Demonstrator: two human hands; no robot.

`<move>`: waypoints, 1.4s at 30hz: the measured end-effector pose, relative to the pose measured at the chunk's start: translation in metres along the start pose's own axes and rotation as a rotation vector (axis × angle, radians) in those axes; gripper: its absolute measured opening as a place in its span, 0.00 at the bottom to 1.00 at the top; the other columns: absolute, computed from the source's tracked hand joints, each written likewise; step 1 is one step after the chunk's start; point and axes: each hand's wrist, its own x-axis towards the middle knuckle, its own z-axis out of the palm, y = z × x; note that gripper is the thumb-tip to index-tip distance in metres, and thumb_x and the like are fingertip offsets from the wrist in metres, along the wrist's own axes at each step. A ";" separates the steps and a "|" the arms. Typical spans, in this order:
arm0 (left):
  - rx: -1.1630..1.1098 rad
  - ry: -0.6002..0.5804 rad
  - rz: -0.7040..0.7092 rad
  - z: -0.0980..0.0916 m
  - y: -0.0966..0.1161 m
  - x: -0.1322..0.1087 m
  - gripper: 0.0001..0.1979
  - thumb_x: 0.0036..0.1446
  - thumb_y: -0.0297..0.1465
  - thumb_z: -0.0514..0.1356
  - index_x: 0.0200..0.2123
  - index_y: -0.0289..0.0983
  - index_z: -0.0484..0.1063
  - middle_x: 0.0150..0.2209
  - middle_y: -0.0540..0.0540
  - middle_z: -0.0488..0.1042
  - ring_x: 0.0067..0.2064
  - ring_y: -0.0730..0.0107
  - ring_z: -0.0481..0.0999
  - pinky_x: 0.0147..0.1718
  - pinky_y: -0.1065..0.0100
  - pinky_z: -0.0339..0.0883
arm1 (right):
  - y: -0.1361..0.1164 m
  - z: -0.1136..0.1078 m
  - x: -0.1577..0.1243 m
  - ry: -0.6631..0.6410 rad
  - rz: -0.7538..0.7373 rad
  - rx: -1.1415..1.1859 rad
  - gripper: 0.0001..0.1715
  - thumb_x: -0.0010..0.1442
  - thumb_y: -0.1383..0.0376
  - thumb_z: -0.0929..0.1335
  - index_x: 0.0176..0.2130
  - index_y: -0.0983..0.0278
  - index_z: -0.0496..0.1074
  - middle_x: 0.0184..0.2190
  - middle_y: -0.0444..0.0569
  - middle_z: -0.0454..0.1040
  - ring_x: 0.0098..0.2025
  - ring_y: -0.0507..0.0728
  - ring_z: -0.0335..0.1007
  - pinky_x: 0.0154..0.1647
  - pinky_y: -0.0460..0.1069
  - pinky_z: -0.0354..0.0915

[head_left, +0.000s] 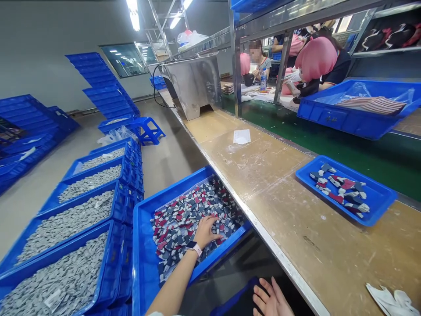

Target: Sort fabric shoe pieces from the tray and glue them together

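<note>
My left hand [206,232], with a smartwatch on its wrist, reaches into a large blue bin [143,245]. It rests on or just over a heap of small dark grey, red and white pieces [187,208]. Thumb and fingers are apart, and I see nothing held between them. My right hand [271,298] is at the bottom of the view, beside the table edge, palm up with loosely spread fingers and nothing in it. On the table, a shallow blue tray [304,175] holds several similar pieces.
Stacked blue bins [113,259] of light grey pieces stand on the left. The wooden table [279,210] has a metal edge and carries a paper slip [241,136], a white cloth [393,303] and a metal housing [194,83]. Co-workers sit beyond, near another blue bin [329,116].
</note>
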 end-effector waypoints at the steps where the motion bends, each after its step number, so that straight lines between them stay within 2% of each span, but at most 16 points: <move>1: -0.022 0.004 -0.006 -0.001 0.003 0.000 0.20 0.61 0.41 0.62 0.52 0.36 0.71 0.52 0.41 0.72 0.55 0.52 0.70 0.55 0.44 0.63 | 0.000 0.000 0.000 -0.009 0.021 0.029 0.30 0.36 0.47 0.81 0.34 0.61 0.74 0.32 0.48 0.77 0.35 0.58 0.73 0.36 0.51 0.65; 5: -0.166 0.040 -0.030 -0.020 0.027 -0.003 0.23 0.59 0.44 0.63 0.52 0.36 0.71 0.52 0.40 0.72 0.56 0.50 0.70 0.56 0.43 0.60 | 0.002 -0.002 0.002 -0.058 0.059 0.117 0.32 0.32 0.49 0.83 0.33 0.60 0.75 0.30 0.47 0.78 0.33 0.56 0.73 0.35 0.50 0.64; 8: -0.354 0.068 -0.011 -0.054 0.061 -0.012 0.26 0.61 0.49 0.57 0.54 0.37 0.71 0.54 0.37 0.72 0.56 0.49 0.69 0.56 0.44 0.59 | 0.003 -0.001 0.003 -0.067 0.054 0.113 0.33 0.30 0.48 0.83 0.33 0.60 0.75 0.30 0.48 0.78 0.33 0.57 0.73 0.34 0.50 0.64; 10: -0.514 0.029 0.068 -0.083 0.091 -0.021 0.31 0.64 0.53 0.46 0.51 0.38 0.75 0.49 0.38 0.75 0.50 0.51 0.73 0.52 0.50 0.63 | 0.004 0.002 0.003 -0.061 0.038 0.098 0.33 0.31 0.48 0.83 0.34 0.60 0.74 0.30 0.47 0.78 0.33 0.57 0.73 0.34 0.49 0.63; 13: -0.725 -0.095 0.196 -0.124 0.141 -0.034 0.39 0.63 0.57 0.38 0.42 0.38 0.81 0.38 0.39 0.78 0.40 0.54 0.74 0.48 0.55 0.64 | 0.006 0.005 0.001 -0.034 0.011 0.090 0.32 0.33 0.49 0.82 0.35 0.60 0.73 0.30 0.46 0.77 0.33 0.56 0.72 0.34 0.49 0.62; 15: -0.859 -0.186 0.258 -0.141 0.171 -0.040 0.46 0.63 0.57 0.33 0.35 0.34 0.83 0.30 0.38 0.77 0.32 0.58 0.72 0.40 0.58 0.64 | 0.007 0.007 -0.002 -0.020 -0.001 0.099 0.33 0.33 0.48 0.82 0.35 0.60 0.72 0.31 0.46 0.77 0.33 0.56 0.72 0.34 0.48 0.62; 18: -1.028 -0.333 0.315 -0.151 0.206 -0.043 0.51 0.62 0.56 0.29 0.29 0.29 0.84 0.20 0.40 0.69 0.25 0.62 0.65 0.31 0.60 0.60 | 0.009 0.009 -0.008 -0.024 -0.031 0.126 0.35 0.33 0.46 0.82 0.35 0.60 0.72 0.32 0.46 0.77 0.34 0.56 0.72 0.35 0.48 0.62; 22: -1.189 -0.499 0.314 -0.148 0.232 -0.047 0.53 0.62 0.55 0.25 0.26 0.28 0.83 0.15 0.42 0.62 0.20 0.65 0.60 0.24 0.62 0.54 | 0.008 0.010 -0.017 -0.040 -0.060 0.142 0.35 0.35 0.46 0.81 0.37 0.60 0.71 0.33 0.47 0.78 0.33 0.55 0.72 0.35 0.49 0.63; 27: -1.399 -0.641 0.220 -0.144 0.243 -0.053 0.52 0.63 0.54 0.28 0.23 0.28 0.83 0.15 0.41 0.63 0.19 0.67 0.59 0.21 0.63 0.49 | 0.008 0.008 -0.021 -0.050 -0.082 0.143 0.35 0.36 0.48 0.82 0.38 0.59 0.70 0.32 0.46 0.78 0.33 0.55 0.72 0.35 0.49 0.63; 32: -1.452 -0.671 0.202 -0.145 0.247 -0.059 0.50 0.64 0.53 0.30 0.24 0.28 0.83 0.14 0.42 0.63 0.19 0.68 0.58 0.21 0.64 0.49 | 0.011 0.003 -0.020 -0.059 -0.104 0.142 0.35 0.39 0.47 0.81 0.40 0.59 0.69 0.33 0.45 0.78 0.33 0.54 0.73 0.35 0.49 0.64; 35: -1.387 -0.672 0.185 -0.143 0.245 -0.060 0.49 0.63 0.54 0.31 0.21 0.30 0.82 0.14 0.42 0.63 0.19 0.67 0.59 0.21 0.64 0.50 | 0.012 0.003 -0.020 -0.066 -0.105 0.140 0.34 0.40 0.46 0.80 0.40 0.59 0.70 0.33 0.45 0.78 0.33 0.55 0.73 0.35 0.49 0.64; 38: -1.274 -0.656 0.186 -0.136 0.230 -0.053 0.49 0.61 0.57 0.31 0.19 0.30 0.80 0.12 0.43 0.61 0.17 0.68 0.57 0.19 0.64 0.50 | 0.011 0.003 -0.019 -0.068 -0.087 0.134 0.35 0.38 0.46 0.81 0.39 0.60 0.70 0.34 0.47 0.78 0.34 0.55 0.72 0.35 0.49 0.64; 41: -1.172 -0.577 0.144 -0.120 0.193 -0.033 0.48 0.59 0.61 0.34 0.20 0.31 0.78 0.10 0.50 0.56 0.15 0.72 0.52 0.19 0.65 0.48 | 0.010 0.002 -0.016 -0.065 -0.077 0.124 0.34 0.38 0.45 0.80 0.37 0.60 0.71 0.33 0.47 0.78 0.34 0.55 0.72 0.35 0.49 0.63; 42: -1.135 -0.531 0.114 -0.114 0.178 -0.025 0.45 0.59 0.62 0.36 0.19 0.34 0.76 0.10 0.51 0.56 0.15 0.73 0.52 0.19 0.66 0.50 | 0.009 0.001 -0.015 -0.065 -0.073 0.120 0.34 0.38 0.44 0.80 0.37 0.60 0.71 0.33 0.47 0.77 0.34 0.55 0.72 0.36 0.49 0.63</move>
